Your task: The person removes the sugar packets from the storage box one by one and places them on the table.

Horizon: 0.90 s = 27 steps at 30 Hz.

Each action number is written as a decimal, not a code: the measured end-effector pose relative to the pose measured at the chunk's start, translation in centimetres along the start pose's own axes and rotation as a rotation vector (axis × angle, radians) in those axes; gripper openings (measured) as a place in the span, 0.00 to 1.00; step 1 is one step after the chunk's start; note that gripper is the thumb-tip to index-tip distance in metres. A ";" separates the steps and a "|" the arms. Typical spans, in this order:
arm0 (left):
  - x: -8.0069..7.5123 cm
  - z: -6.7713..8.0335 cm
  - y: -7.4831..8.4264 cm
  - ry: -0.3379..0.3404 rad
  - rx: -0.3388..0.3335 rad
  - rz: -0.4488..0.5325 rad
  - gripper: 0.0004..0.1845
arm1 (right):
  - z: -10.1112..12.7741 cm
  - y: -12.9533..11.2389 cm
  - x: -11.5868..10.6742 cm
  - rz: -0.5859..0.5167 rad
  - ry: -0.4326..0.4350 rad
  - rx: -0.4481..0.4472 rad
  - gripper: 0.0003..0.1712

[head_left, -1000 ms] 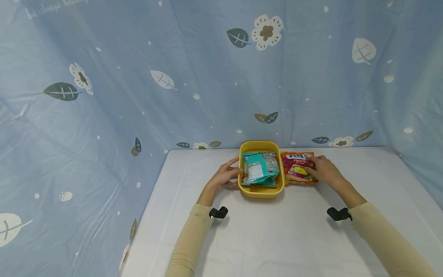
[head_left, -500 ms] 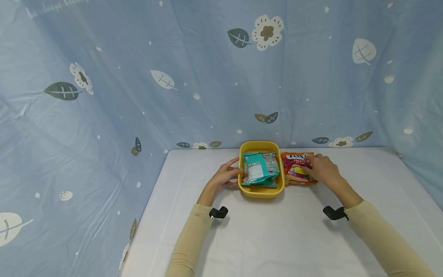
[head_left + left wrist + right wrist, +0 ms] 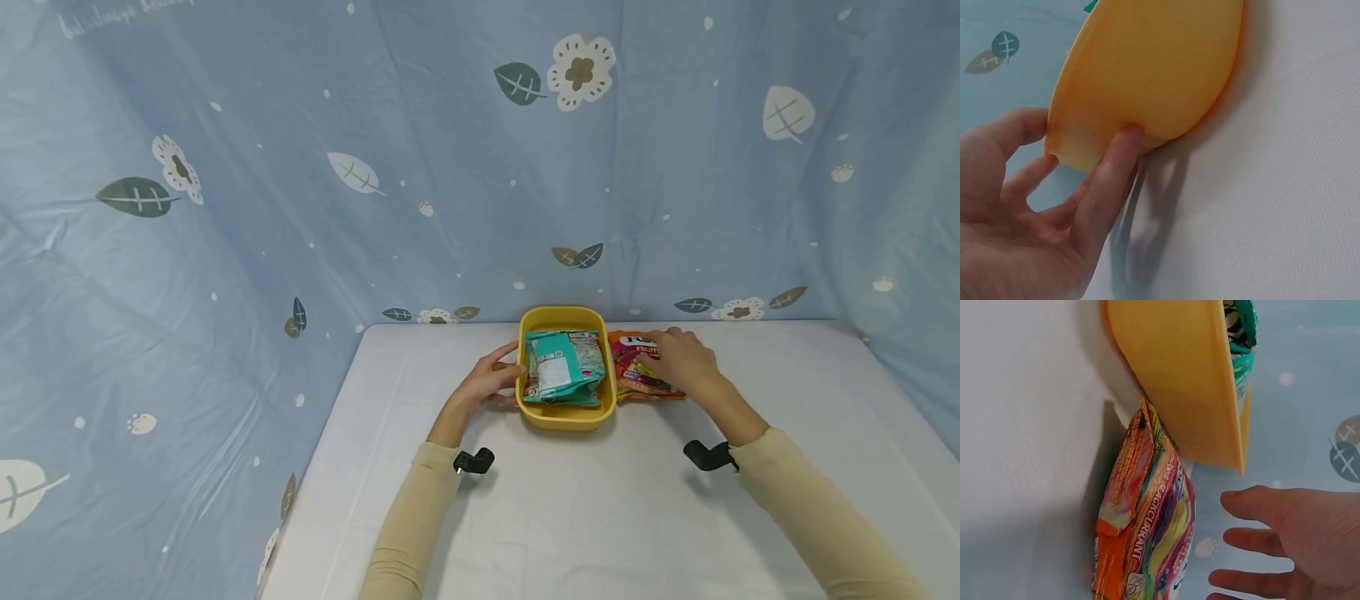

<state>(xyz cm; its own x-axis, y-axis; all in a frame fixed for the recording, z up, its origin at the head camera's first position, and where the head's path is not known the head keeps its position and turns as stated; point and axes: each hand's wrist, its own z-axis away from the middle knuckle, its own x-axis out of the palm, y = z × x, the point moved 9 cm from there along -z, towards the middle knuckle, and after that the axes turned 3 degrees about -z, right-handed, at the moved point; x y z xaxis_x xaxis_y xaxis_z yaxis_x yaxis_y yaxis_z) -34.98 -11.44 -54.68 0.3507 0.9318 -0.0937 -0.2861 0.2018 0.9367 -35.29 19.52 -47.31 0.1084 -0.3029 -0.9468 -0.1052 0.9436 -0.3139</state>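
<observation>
A yellow plastic basket [image 3: 566, 422] stands on the white table, holding crinkled teal packets [image 3: 562, 367]. My left hand [image 3: 486, 383] touches the basket's left outer wall, its fingers fairly straight; the left wrist view shows fingertips against the wall and near the rim. Right beside the basket lies an orange and purple candy bag [image 3: 633, 371] marked "FRUITS", with "BLACKCURRANT" readable on it in the right wrist view. Over the bag's right part is my right hand [image 3: 686, 362], hiding some of it. In the right wrist view its extended fingers appear apart from the bag [image 3: 1147, 519].
A blue curtain [image 3: 450, 167] with leaf and flower prints hangs behind the table and along its left side. The white tabletop [image 3: 585, 517] spreads in front of the basket. Both wrists carry small black cameras [image 3: 474, 461].
My right hand has moved left across the candy bag, covering more of its printed front. The left hand, the basket and the bag have stayed in place.
</observation>
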 end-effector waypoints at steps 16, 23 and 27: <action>0.1 0.0 0.0 -0.006 0.016 0.005 0.32 | -0.6 -2.7 0.1 -0.029 0.012 -0.056 0.31; 0.0 -0.2 -0.3 -0.007 0.017 0.006 0.32 | -0.7 -4.3 0.0 -0.010 0.052 -0.100 0.31; -0.1 -0.3 -0.3 -0.013 0.025 0.005 0.32 | -0.7 -5.2 0.2 -0.002 0.056 -0.117 0.30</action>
<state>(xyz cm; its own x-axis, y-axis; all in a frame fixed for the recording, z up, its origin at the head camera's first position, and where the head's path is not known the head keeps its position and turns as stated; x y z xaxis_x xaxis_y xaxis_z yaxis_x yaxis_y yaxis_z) -35.18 -11.46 -55.05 0.3613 0.9286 -0.0851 -0.2656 0.1899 0.9452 -35.39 14.50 -45.93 0.0541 -0.3147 -0.9476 -0.2198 0.9220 -0.3187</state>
